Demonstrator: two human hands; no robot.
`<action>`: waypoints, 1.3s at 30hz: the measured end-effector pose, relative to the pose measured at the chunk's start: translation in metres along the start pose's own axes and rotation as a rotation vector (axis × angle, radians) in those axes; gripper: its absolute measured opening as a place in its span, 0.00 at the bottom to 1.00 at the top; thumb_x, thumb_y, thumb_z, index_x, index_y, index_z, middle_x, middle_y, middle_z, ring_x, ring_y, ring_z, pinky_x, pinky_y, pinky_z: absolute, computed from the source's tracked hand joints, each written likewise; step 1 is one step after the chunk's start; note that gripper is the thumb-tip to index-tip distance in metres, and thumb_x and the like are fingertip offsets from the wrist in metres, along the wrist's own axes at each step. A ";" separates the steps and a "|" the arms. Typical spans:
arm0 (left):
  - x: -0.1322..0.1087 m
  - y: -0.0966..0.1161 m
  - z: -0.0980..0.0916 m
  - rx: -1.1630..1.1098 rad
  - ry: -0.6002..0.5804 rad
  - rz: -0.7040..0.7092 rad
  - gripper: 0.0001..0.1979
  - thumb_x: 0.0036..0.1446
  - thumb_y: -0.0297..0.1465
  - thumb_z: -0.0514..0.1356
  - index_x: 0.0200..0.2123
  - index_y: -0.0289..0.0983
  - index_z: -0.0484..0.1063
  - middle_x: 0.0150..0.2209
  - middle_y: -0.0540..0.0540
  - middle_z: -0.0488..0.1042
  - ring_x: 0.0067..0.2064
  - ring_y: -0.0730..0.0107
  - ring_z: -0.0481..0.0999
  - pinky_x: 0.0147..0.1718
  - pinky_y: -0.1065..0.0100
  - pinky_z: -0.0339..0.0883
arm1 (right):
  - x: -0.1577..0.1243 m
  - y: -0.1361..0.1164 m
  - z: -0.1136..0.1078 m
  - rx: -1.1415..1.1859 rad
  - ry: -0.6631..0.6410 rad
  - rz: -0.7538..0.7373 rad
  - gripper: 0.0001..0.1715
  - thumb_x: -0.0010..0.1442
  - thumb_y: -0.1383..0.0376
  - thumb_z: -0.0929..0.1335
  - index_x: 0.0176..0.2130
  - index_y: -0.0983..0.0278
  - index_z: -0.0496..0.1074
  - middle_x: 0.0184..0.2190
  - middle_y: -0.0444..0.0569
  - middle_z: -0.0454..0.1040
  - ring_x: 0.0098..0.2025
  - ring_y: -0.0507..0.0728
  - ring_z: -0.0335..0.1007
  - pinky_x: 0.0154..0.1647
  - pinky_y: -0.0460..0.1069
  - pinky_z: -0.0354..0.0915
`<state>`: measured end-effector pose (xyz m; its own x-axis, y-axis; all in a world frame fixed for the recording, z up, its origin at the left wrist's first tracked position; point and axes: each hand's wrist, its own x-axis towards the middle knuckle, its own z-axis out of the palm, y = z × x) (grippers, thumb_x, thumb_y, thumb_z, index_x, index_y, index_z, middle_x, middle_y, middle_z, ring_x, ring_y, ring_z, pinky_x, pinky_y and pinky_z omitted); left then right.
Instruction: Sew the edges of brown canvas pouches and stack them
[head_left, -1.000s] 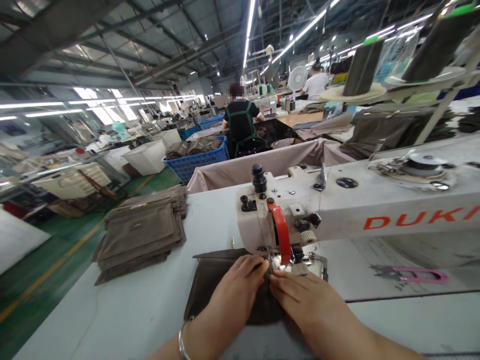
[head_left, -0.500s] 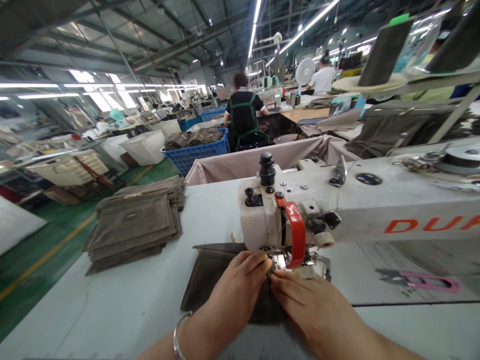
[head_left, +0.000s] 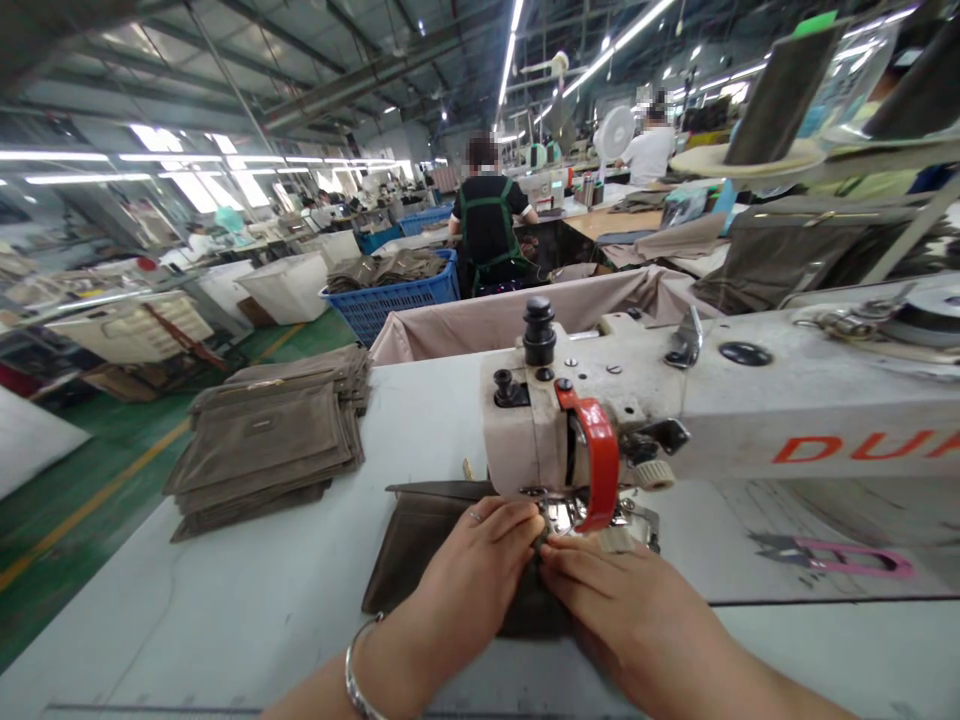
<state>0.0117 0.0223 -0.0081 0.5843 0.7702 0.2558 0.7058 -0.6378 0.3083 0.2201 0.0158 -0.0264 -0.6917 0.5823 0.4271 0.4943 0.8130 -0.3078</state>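
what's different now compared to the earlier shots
Mostly the camera's view: in the picture, the sewing machine's head has shifted right and the fabric stack slightly left. I see nothing newly taken hold of or let go. The left hand and right hand stay on the dark cloth; the pink-handled snips still lie on the right.

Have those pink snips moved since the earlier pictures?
No: judged against the front edge of the sewing machine bed, the pink snips lie in the same spot; only the view shifted.
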 end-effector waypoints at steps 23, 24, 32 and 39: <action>-0.021 0.008 0.003 0.045 -0.110 0.186 0.21 0.66 0.21 0.49 0.61 0.33 0.61 0.59 0.43 0.68 0.62 0.64 0.64 0.64 0.60 0.58 | -0.004 -0.005 -0.022 0.224 -0.153 -0.050 0.12 0.64 0.71 0.63 0.42 0.60 0.74 0.35 0.46 0.74 0.41 0.56 0.69 0.46 0.52 0.65; -0.021 0.006 0.005 0.059 -0.150 0.189 0.21 0.66 0.22 0.50 0.61 0.33 0.60 0.60 0.43 0.67 0.62 0.62 0.63 0.65 0.59 0.56 | -0.005 -0.005 -0.020 0.223 -0.153 -0.050 0.12 0.64 0.71 0.63 0.42 0.60 0.74 0.35 0.46 0.74 0.41 0.56 0.68 0.46 0.52 0.65; 0.002 -0.004 -0.004 0.080 -0.152 0.213 0.17 0.65 0.22 0.53 0.56 0.34 0.64 0.54 0.45 0.71 0.58 0.66 0.67 0.62 0.64 0.59 | -0.005 -0.001 -0.009 0.185 -0.069 -0.045 0.13 0.65 0.70 0.62 0.45 0.61 0.74 0.38 0.47 0.76 0.43 0.58 0.70 0.43 0.53 0.66; -0.006 -0.003 0.000 0.087 -0.006 0.232 0.12 0.68 0.25 0.52 0.53 0.32 0.67 0.49 0.43 0.74 0.52 0.64 0.72 0.54 0.63 0.68 | -0.004 0.003 -0.011 0.149 -0.093 -0.027 0.16 0.64 0.71 0.61 0.49 0.64 0.72 0.46 0.51 0.75 0.49 0.60 0.69 0.50 0.56 0.66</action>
<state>0.0060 0.0200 -0.0108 0.7370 0.6032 0.3048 0.5840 -0.7954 0.1620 0.2300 0.0161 -0.0199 -0.7530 0.5518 0.3584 0.3961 0.8151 -0.4228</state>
